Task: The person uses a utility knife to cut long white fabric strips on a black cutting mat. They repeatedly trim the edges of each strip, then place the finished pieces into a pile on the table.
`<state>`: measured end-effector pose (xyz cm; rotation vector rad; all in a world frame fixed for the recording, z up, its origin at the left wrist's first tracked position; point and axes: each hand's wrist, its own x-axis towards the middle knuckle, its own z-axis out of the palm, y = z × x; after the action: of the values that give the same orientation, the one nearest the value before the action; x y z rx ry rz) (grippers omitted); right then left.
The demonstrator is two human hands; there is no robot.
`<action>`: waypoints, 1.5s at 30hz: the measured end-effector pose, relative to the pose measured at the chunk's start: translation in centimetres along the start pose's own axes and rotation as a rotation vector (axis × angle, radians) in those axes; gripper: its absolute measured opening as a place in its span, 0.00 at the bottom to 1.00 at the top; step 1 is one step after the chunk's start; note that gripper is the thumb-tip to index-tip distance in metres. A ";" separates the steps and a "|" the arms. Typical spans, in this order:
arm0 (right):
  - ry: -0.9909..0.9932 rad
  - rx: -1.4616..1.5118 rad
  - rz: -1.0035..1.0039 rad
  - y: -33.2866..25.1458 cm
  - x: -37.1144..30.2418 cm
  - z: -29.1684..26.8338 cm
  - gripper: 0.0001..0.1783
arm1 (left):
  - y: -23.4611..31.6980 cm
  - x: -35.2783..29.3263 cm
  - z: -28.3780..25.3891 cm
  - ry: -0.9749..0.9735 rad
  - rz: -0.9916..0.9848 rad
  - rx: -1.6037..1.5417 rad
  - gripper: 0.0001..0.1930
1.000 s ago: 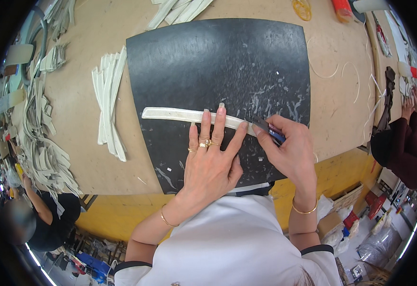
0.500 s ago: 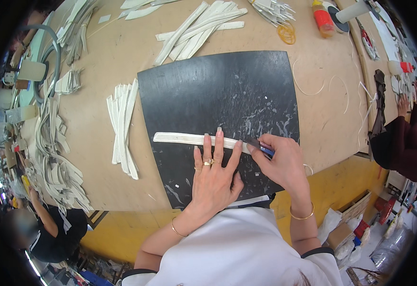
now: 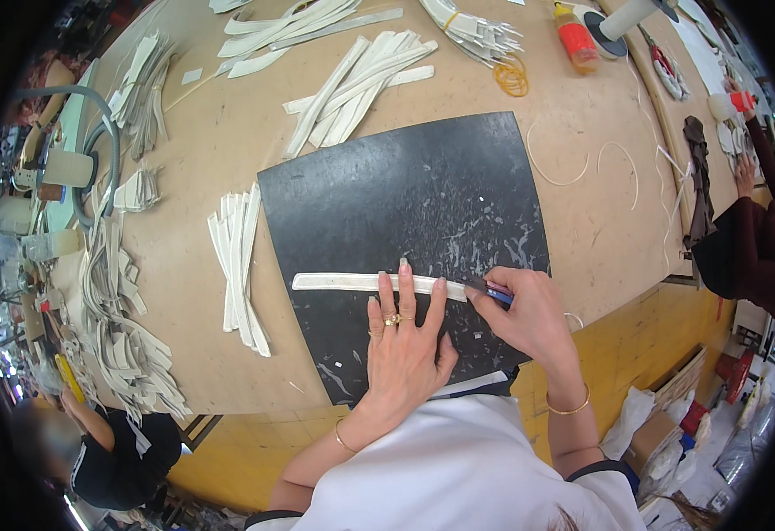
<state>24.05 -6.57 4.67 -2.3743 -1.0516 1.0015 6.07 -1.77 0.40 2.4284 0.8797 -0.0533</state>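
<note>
Seen from above, on a tan tabletop (image 3: 595,243): a black mat (image 3: 378,212), slightly skewed, with pale scuffs toward its right side. Across the mat's nearer half, a slim white strip (image 3: 339,282) running left to right, with its left end just inside the mat's left edge. Over the middle of that strip, on the mat, a left hand (image 3: 405,358), palm down, with fingers slightly spread and laid across, apparently pressing flat rather than gripping. Near the mat's right edge, a right hand (image 3: 533,317) with fingers closed around a dark, knife-like tool (image 3: 499,295), aimed leftward at the strip's right end. Too small to tell whether actually touching the strip there.

Judging by this pose, in the midst of trimming the strip's right end on the mat. Probably calls next for a short, controlled stroke, with steady pressure from the left fingers and with the left index fingertip kept clear of the tool.

Left of the mat, a loose stack of similar strips (image 3: 239,270); beyond its far edge, a crossed pile (image 3: 361,81) of more, plus a coil of yellow bands (image 3: 511,78). On the mat's near-left corner, a tiny white scrap (image 3: 338,365), possibly an offcut.
</note>
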 end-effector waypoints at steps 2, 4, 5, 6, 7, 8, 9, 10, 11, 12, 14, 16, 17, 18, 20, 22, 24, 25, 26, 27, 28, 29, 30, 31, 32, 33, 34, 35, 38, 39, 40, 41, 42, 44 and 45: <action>-0.010 -0.003 0.019 0.1 -0.1 0.0 0.16 | 0.0 0.0 -0.1 0.000 0.003 0.004 0.38; -0.015 -0.011 0.023 0.1 -0.1 0.0 0.16 | 0.0 0.0 -0.1 -0.013 -0.004 -0.002 0.37; -0.016 -0.010 0.027 0.1 -0.1 0.0 0.15 | 0.0 0.0 -0.2 -0.011 -0.004 0.000 0.37; -0.019 -0.019 0.030 0.1 -0.1 0.0 0.15 | 0.0 0.0 -0.2 -0.018 -0.006 -0.005 0.37; -0.023 -0.028 0.033 0.2 0.0 0.1 0.15 | 0.0 0.1 -0.2 -0.019 -0.007 -0.006 0.37; -0.005 -0.019 0.018 0.2 0.0 0.1 0.16 | 0.0 0.1 -0.2 -0.017 -0.005 -0.002 0.36; 0.013 -0.010 0.003 0.2 0.0 0.3 0.17 | 0.0 0.1 -0.2 -0.019 -0.005 -0.013 0.35; 0.030 -0.002 -0.014 0.3 0.0 0.4 0.18 | 0.1 0.1 -0.2 -0.017 -0.002 -0.017 0.35; 0.039 -0.005 -0.020 0.3 0.0 0.5 0.18 | 0.1 0.1 -0.2 -0.010 -0.002 -0.023 0.34; 0.047 -0.009 -0.027 0.4 0.1 0.5 0.17 | 0.2 0.1 -0.1 0.005 0.011 0.004 0.33; 0.054 -0.009 -0.031 0.4 0.1 0.6 0.17 | 0.5 0.1 0.0 0.044 0.031 0.056 0.31; 0.045 -0.015 -0.017 0.3 0.2 0.5 0.18 | 0.5 0.1 0.1 0.047 0.021 0.062 0.31; 0.034 -0.022 -0.007 0.3 0.2 0.5 0.16 | 0.6 0.1 0.2 0.043 0.011 0.052 0.31; 0.015 -0.039 0.015 0.2 0.2 0.4 0.14 | 0.6 0.1 0.2 0.041 -0.001 0.044 0.31; -0.004 -0.056 0.039 0.0 0.3 0.2 0.13 | 0.8 0.1 0.3 0.042 -0.042 0.034 0.30; -0.007 -0.058 0.049 -0.1 0.2 0.2 0.15 | 0.8 0.1 0.3 0.038 -0.087 -0.031 0.29; 0.004 -0.061 0.038 -0.1 0.2 0.2 0.16 | 0.4 -0.2 0.0 0.032 -0.168 0.002 0.30; 0.004 -0.076 0.040 0.0 0.2 0.2 0.17 | -0.1 -0.4 -0.3 0.058 -0.194 0.026 0.30; 0.015 -0.067 0.027 0.1 0.2 0.2 0.17 | -0.8 -0.6 -0.7 0.065 -0.230 0.055 0.31; 0.016 -0.068 0.017 0.1 0.3 0.2 0.18 | -1.4 -0.9 -1.1 0.095 -0.244 0.077 0.31; 0.010 -0.078 0.015 0.1 0.3 0.3 0.18 | -2.2 -1.1 -1.4 0.148 -0.238 0.126 0.32; 0.010 -0.062 0.014 0.2 0.3 0.3 0.18 | -2.8 -1.2 -1.7 0.141 -0.261 0.096 0.33; 0.004 -0.057 0.026 0.2 0.3 0.4 0.18 | -3.2 -1.3 -1.8 0.165 -0.266 0.084 0.33; 0.004 -0.057 0.035 0.3 0.3 0.3 0.18 | -3.4 -1.3 -1.7 0.155 -0.284 0.083 0.34; 0.023 -0.046 0.013 0.3 0.2 0.4 0.18 | -3.6 -1.3 -1.6 0.162 -0.291 0.094 0.34; 0.045 -0.040 -0.013 0.2 0.1 0.5 0.18 | -3.6 -1.3 -1.5 0.173 -0.298 0.115 0.35; 0.059 -0.045 -0.027 0.2 0.0 0.5 0.17 | -3.6 -1.3 -1.3 0.194 -0.285 0.110 0.35; 0.077 -0.032 -0.051 0.2 -0.1 0.5 0.18 | -3.5 -1.3 -1.1 0.219 -0.271 0.114 0.35; 0.093 -0.036 -0.065 0.4 -0.2 0.6 0.18 | -3.8 -1.4 -1.0 0.155 -0.082 0.024 0.34; 0.090 -0.038 -0.062 0.5 -0.2 0.6 0.19 | -3.9 -1.5 -1.0 0.125 0.003 -0.042 0.34; 0.087 -0.038 -0.059 0.5 -0.2 0.7 0.19 | -4.0 -1.5 -1.1 0.113 0.001 -0.043 0.32; 0.093 -0.035 -0.065 0.6 -0.2 0.7 0.19 | -4.1 -1.4 -1.1 0.117 0.002 -0.065 0.30; 0.100 -0.031 -0.069 0.6 -0.1 0.7 0.19 | -4.2 -1.2 -1.2 0.106 -0.007 -0.105 0.29; 0.097 -0.031 -0.063 0.7 -0.2 0.7 0.19 | -4.1 -1.2 -1.6 0.131 -0.027 0.043 0.26; 0.091 -0.034 -0.060 0.6 -0.1 0.7 0.19 | -4.1 -1.1 -1.8 0.149 -0.034 0.114 0.25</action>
<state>23.78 -7.07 3.87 -2.3767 -1.1071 0.8531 2.47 1.13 0.20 2.5491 1.0089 0.0675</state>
